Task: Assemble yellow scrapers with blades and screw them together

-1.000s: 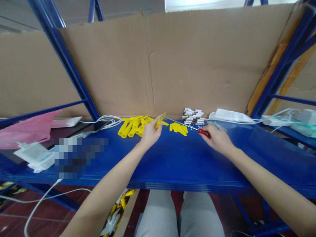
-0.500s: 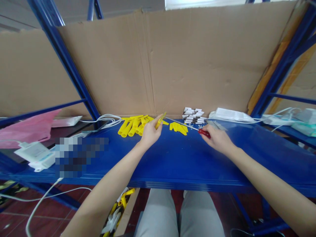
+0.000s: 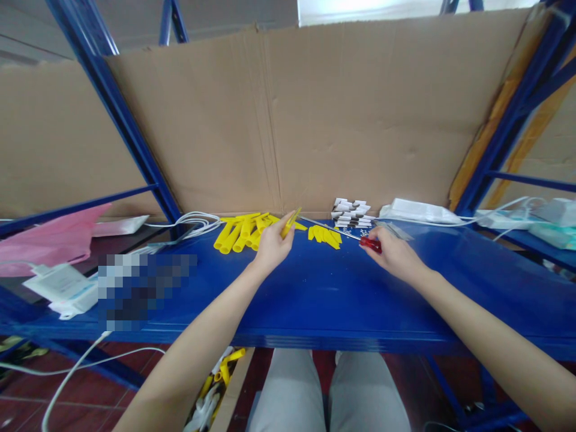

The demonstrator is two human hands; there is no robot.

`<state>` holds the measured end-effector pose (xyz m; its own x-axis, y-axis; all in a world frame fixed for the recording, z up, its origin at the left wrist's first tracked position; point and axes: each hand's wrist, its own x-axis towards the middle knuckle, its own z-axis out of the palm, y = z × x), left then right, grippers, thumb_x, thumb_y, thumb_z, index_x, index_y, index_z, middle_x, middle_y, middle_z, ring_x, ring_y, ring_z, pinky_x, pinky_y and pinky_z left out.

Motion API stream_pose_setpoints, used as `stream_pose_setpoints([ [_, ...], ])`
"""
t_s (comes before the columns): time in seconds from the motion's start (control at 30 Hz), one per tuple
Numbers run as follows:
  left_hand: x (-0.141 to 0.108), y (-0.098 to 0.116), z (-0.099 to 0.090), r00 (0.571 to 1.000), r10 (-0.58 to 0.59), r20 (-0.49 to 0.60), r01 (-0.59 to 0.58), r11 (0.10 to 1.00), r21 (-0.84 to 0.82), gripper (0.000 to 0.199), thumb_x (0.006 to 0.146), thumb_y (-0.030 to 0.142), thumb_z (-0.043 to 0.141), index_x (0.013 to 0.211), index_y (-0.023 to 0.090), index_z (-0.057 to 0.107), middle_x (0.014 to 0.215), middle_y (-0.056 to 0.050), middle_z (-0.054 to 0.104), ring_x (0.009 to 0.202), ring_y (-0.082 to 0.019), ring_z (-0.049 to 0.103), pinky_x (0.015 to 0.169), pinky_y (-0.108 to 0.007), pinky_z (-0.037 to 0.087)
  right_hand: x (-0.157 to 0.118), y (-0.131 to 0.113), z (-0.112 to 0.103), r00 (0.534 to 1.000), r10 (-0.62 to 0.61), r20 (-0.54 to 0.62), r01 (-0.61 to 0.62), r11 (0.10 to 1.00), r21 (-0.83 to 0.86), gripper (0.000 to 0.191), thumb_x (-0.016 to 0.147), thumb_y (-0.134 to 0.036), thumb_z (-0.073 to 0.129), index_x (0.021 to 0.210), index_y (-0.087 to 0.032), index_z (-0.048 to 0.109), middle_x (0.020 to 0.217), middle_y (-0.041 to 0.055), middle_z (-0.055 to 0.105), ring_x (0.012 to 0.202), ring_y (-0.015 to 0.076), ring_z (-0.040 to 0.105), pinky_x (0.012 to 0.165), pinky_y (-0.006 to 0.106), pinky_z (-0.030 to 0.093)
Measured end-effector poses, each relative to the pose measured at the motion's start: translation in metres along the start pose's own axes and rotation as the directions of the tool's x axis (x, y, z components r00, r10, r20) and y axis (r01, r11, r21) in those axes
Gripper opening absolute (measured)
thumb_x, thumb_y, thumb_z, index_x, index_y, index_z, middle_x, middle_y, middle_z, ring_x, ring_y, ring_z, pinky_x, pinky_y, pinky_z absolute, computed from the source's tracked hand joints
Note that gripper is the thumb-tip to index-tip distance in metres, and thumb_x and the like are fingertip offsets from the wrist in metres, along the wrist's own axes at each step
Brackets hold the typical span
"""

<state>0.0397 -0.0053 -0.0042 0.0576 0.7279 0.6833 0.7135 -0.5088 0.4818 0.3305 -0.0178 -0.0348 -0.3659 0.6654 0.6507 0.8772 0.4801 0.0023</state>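
Observation:
My left hand [image 3: 272, 245] is closed on a yellow piece [image 3: 291, 222] that points up and to the right. Beside that hand, on the left, lies a pile of yellow tubes [image 3: 230, 237]. My right hand [image 3: 395, 249] grips the red handle of a screwdriver [image 3: 371, 243]; its long metal shaft reaches left toward the yellow piece. Whether the tip touches the piece is too small to tell. Small flat yellow parts [image 3: 324, 235] lie beneath the shaft, between my hands. Stacked white and dark pieces [image 3: 351, 213] sit behind them.
A cardboard sheet [image 3: 360, 120] stands behind the blue table [image 3: 333, 300]. White cables [image 3: 200, 222], a white adapter [image 3: 60, 285] and pink plastic [image 3: 54, 240] are on the left. A white packet [image 3: 418, 211] lies at the back right. Below is a box [image 3: 231, 390] with yellow parts.
The view has shifted very slightly. Both hands keep their grips and have hardly moved relative to the table.

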Motion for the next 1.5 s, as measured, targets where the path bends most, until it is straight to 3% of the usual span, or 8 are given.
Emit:
stream_pose_setpoints([
  [0.1,-0.001,0.0,0.0,1.0,0.018,0.018,-0.018,1.0,0.005,0.038,0.084,0.022,0.051,0.118,0.012,0.065,0.083,-0.008,0.073,0.062,-0.015,0.061,0.062,-0.024,0.047,0.0,0.002,-0.002,0.999,-0.02,-0.034,0.018,0.997,-0.069,0.014,0.088,-0.031,0.047,0.09,-0.019,0.054,0.082,0.0105,0.068,0.068,0.024,0.064,0.054,0.03,0.042],
  [0.27,-0.001,0.0,-0.001,1.0,0.018,0.02,-0.019,0.999,0.039,0.039,0.084,0.023,0.049,0.118,0.011,0.065,0.081,-0.009,0.073,0.063,-0.016,0.061,0.064,-0.025,0.048,0.002,-0.002,-0.003,0.998,-0.062,-0.032,0.06,0.996,-0.068,0.024,0.092,-0.035,0.041,0.091,-0.018,0.058,0.084,0.0114,0.069,0.073,0.024,0.065,0.058,0.03,0.043],
  [0.47,-0.002,-0.001,0.0,0.995,0.052,0.09,-0.059,0.995,0.081,0.045,0.082,0.018,0.05,0.127,0.016,0.06,0.097,-0.01,0.074,0.062,-0.014,0.061,0.066,-0.025,0.05,-0.001,-0.005,0.008,0.991,-0.017,0.13,0.01,0.999,0.05,0.02,0.091,-0.034,0.045,0.087,-0.02,0.059,0.083,0.0094,0.069,0.073,0.023,0.065,0.062,0.032,0.047],
  [0.8,-0.001,-0.003,0.001,0.992,0.032,0.121,-0.048,0.991,0.126,0.045,0.081,0.017,0.051,0.125,0.015,0.061,0.093,-0.008,0.074,0.064,-0.015,0.062,0.068,-0.025,0.051,-0.002,-0.003,0.02,0.981,0.04,0.189,-0.099,0.945,0.311,0.019,0.09,-0.032,0.043,0.087,-0.02,0.057,0.085,0.0095,0.069,0.076,0.0233,0.066,0.07,0.036,0.051],
  [0.93,-0.001,-0.004,0.002,0.992,0.034,0.117,-0.05,0.99,0.134,0.045,0.081,0.018,0.05,0.125,0.015,0.061,0.093,-0.008,0.074,0.06,-0.014,0.06,0.068,-0.026,0.051,-0.003,0.0,0.026,0.986,0.06,0.157,-0.119,0.909,0.4,0.016,0.085,-0.035,0.053,0.091,-0.021,0.053,0.085,0.0076,0.069,0.074,0.0215,0.066,0.067,0.034,0.052],
  [1.1,-0.002,-0.003,0.002,0.992,0.037,0.123,-0.053,0.99,0.129,0.046,0.081,0.018,0.05,0.125,0.015,0.061,0.087,-0.007,0.074,0.056,-0.013,0.056,0.067,-0.025,0.05,-0.005,0.003,0.03,0.989,0.108,0.1,-0.14,0.896,0.422,0.015,0.082,-0.036,0.054,0.078,-0.022,0.048,0.071,0.004,0.065,0.059,0.0182,0.06,0.057,0.03,0.048],
  [1.3,-0.003,0.0,0.001,0.994,0.063,0.088,-0.073,0.99,0.119,0.044,0.082,0.019,0.05,0.124,0.014,0.062,0.088,-0.008,0.074,0.058,-0.014,0.059,0.066,-0.024,0.05,-0.003,0.001,0.027,0.991,0.08,0.105,-0.114,0.919,0.376,0.016,0.086,-0.035,0.047,0.084,-0.021,0.055,0.08,0.0081,0.069,0.069,0.0219,0.064,0.064,0.035,0.05],
  [1.5,-0.003,0.0,0.0,0.995,0.037,0.089,-0.047,0.992,0.117,0.045,0.084,0.018,0.05,0.127,0.014,0.06,0.082,-0.009,0.074,0.061,-0.015,0.062,0.063,-0.024,0.05,-0.005,-0.001,0.03,0.988,0.099,0.116,-0.141,0.885,0.444,0.018,0.082,-0.038,0.056,0.087,-0.022,0.049,0.08,0.0056,0.067,0.067,0.0207,0.064,0.062,0.033,0.051],
])
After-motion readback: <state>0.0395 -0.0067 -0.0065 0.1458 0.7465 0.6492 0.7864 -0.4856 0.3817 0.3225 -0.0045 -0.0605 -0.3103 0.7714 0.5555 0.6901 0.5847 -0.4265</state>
